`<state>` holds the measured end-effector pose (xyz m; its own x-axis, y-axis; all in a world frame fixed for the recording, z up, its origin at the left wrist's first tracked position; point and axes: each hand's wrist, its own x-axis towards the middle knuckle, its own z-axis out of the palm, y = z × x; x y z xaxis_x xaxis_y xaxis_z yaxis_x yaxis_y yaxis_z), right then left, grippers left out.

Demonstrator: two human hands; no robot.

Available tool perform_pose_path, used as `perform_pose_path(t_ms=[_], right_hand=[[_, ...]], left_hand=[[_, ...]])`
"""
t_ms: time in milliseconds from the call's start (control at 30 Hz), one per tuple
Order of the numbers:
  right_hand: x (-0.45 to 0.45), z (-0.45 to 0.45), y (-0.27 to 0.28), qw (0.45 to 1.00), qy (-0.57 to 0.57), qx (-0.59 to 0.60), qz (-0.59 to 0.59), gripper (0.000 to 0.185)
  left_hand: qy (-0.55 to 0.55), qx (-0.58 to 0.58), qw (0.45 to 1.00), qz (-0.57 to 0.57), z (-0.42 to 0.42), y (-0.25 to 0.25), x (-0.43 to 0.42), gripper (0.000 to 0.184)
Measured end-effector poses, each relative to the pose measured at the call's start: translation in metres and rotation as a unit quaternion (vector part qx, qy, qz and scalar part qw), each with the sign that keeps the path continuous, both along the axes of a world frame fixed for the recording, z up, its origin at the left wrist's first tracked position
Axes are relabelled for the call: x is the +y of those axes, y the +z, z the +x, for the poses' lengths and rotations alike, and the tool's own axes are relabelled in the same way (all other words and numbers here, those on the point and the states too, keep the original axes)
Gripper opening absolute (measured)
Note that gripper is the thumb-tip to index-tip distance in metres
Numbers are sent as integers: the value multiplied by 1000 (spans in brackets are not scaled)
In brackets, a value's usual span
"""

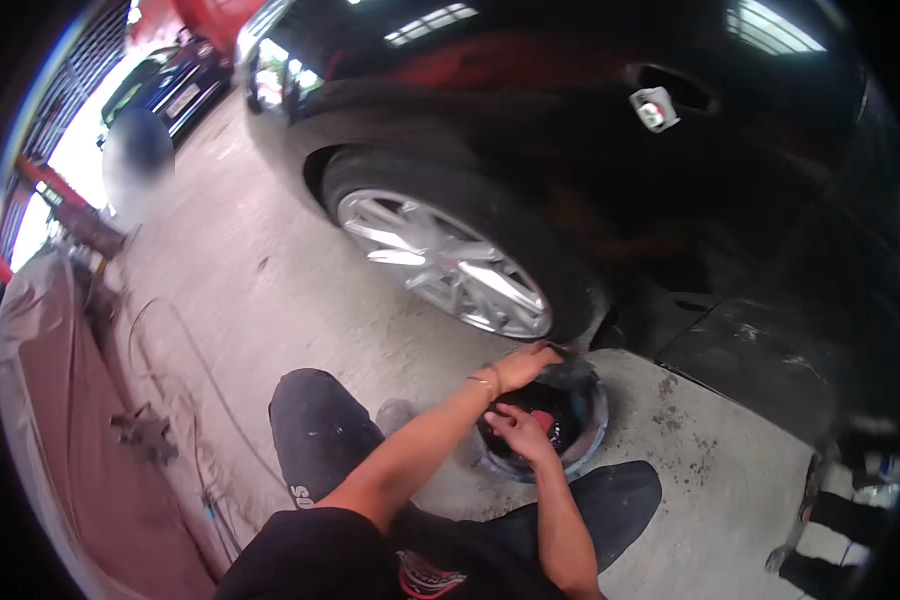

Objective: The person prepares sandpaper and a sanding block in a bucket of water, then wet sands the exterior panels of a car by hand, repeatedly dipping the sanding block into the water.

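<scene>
My left hand [523, 368] reaches across to the far rim of a round bucket [598, 425], close below the tyre. Its fingers are closed at a dark, ragged piece [573, 374] that I cannot identify. Lower and nearer to me, my right hand [520, 431] is over the bucket's near left side, its fingers curled against a small red object [543, 420]. The hand covers part of that object, so its kind does not show. The bucket's inside is dark, with a few pale specks.
A black car fills the upper right, with a silver-spoked wheel [440, 262] just beyond the bucket. A pinkish cover [65, 430] drapes something at the left. A thin hose [205, 360] runs across the concrete floor. Another person, blurred, is at the upper left.
</scene>
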<state>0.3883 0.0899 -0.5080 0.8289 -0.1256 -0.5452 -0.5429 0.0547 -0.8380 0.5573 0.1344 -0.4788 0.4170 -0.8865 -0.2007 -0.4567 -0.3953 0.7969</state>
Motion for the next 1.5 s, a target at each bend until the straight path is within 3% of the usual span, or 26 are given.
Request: perform_pose_path(t_ms=[33,100,133,167,200,233,300,333,433,467,567,600,700,767,800,833,900,933,1033,1067,1100,1200,1267,1367,1500], right_hand=[[-15,-1,5,988,-85,93,93,65],[-43,-18,5,947,-221,2,232,74],[-52,-23,26,914,-286,-43,284,75],[-61,-27,41,872,-350,-94,328,77],[-69,-27,46,863,-343,-115,353,79],[-68,-29,31,850,-369,-108,360,77],[-59,-25,31,860,-386,-68,327,56],[-53,-23,34,851,-405,-69,328,51],[-34,-28,40,841,-434,-33,321,42],[-28,-28,40,841,-437,-14,318,39],[-28,-28,24,859,-452,48,236,44],[-30,-27,11,879,-437,100,165,46],[-38,-9,-61,901,-358,234,-76,52],[-34,0,-115,873,-264,303,-276,56],[-29,4,-142,867,-258,331,-269,62],[-21,7,-136,861,-275,340,-260,63],[-8,22,-114,850,-313,348,-244,63],[-1,22,-131,839,-268,366,-300,56],[-5,-7,-208,891,-308,205,-265,51],[-6,-8,-224,897,-303,183,-264,51],[-8,-6,-225,904,-297,162,-263,50],[-24,5,-162,913,-232,212,-259,49],[-28,-4,-142,913,-233,257,-214,51],[-33,-11,-122,899,-265,247,-244,56],[-58,-21,-77,885,-356,295,-48,63]], left_hand=[[26,29,999,28,2,15,1,35],[22,45,998,47,10,43,12,40],[85,160,983,19,12,45,10,44],[88,170,981,12,10,65,8,46],[89,244,966,0,15,41,5,47],[44,268,961,45,21,37,5,47],[-40,274,961,10,24,17,6,46],[-105,235,965,49,29,11,5,46],[-151,298,938,98,33,2,-2,47],[-218,201,945,138,35,5,-10,47],[-329,-41,937,109,23,-31,-26,48],[-352,-43,923,152,21,-27,-34,58],[-408,-233,867,169,13,-72,-32,75],[-477,-231,800,280,2,-100,-39,96],[-446,-228,817,286,-7,-121,-32,98],[-411,-223,834,294,-14,-141,-26,101],[-462,-210,791,342,-18,-117,-40,97],[-492,-189,787,321,-17,-88,-47,84],[-523,-144,808,228,-17,12,-63,51],[-496,-87,861,72,-11,14,-59,46],[-453,-24,886,-90,-3,16,-59,42],[-420,-127,859,-263,15,46,-80,43],[-403,-94,881,-230,29,29,-87,51],[-403,-43,901,-154,42,7,-92,65],[-397,-28,904,-153,36,-20,-100,63]])
